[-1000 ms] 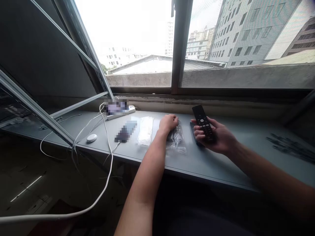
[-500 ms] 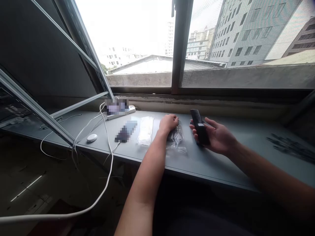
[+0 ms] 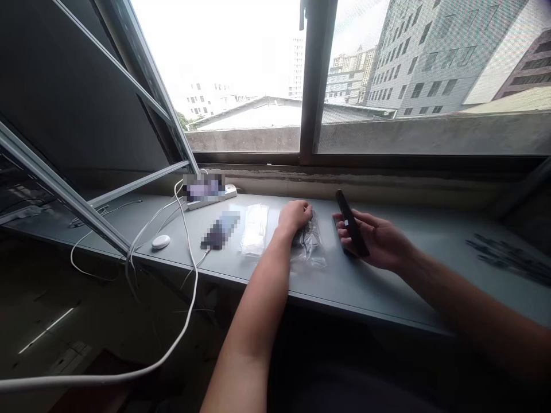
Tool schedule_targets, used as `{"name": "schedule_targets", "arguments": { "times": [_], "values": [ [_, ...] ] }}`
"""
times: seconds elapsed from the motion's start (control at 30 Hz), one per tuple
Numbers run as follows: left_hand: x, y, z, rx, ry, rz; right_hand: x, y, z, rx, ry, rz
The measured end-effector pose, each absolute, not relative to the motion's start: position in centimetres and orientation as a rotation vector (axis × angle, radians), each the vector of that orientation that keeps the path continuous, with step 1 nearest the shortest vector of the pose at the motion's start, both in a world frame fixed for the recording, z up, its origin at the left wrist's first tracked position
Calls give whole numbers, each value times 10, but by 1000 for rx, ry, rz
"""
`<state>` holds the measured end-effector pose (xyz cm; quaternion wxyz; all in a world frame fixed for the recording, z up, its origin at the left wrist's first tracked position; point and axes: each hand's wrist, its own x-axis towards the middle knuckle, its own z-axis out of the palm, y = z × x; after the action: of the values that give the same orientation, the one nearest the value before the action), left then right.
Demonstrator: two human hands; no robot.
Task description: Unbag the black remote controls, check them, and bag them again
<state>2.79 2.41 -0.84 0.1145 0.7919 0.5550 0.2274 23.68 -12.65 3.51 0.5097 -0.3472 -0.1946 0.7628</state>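
My right hand (image 3: 379,241) is wrapped round a black remote control (image 3: 350,223), which is turned on its edge so its side faces me. A second dark remote (image 3: 338,232) lies on the grey sill under that hand, mostly hidden. My left hand (image 3: 295,215) rests with curled fingers on a clear plastic bag (image 3: 307,244) that holds something dark. Whether the fingers pinch the bag I cannot make out.
An empty-looking clear bag (image 3: 255,228) and a phone (image 3: 219,229) on a white cable lie left of my left hand. A white round puck (image 3: 160,241) and a power strip (image 3: 206,189) sit further left. Dark items (image 3: 508,255) lie at the far right. A metal frame (image 3: 64,189) slants over the sill's left end.
My right hand has rolled the remote from buttons-up to edge-on and lowered it slightly toward the sill. My left hand has stayed on the bag.
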Motion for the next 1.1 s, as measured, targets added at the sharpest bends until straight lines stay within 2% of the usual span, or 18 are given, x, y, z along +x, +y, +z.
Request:
{"name": "schedule_targets", "arguments": {
  "times": [0.73,1.1],
  "values": [
    [27,22,-6,2316,1624,654,242,-121,13,-863,-919,1569],
    [26,21,-5,2323,1610,651,226,-134,18,-951,-1372,1161]
  ]
}}
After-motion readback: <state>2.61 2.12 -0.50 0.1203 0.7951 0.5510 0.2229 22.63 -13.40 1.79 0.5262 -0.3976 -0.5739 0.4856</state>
